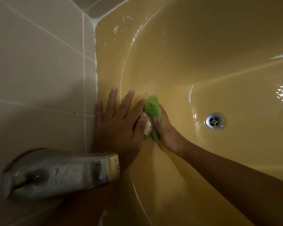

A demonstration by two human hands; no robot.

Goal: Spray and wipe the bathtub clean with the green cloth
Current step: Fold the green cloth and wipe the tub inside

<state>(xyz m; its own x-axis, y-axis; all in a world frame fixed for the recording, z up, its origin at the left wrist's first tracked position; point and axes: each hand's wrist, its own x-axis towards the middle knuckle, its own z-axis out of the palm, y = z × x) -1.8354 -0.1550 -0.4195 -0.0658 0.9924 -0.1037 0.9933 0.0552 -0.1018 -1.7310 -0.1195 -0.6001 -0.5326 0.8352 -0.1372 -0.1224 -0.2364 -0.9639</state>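
Pressing green cloth (152,110) (bunched) against the wet bathtub (194,54).

Dim, warm light — glare patches on the wet bathtub (203,54) at right (faucet (55,173) blurred), wide-angle bending at edges.

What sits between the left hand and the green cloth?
In the head view, a small pale rounded object on the bathtub wall sits between the left hand and the green cloth, which the right hand grips.
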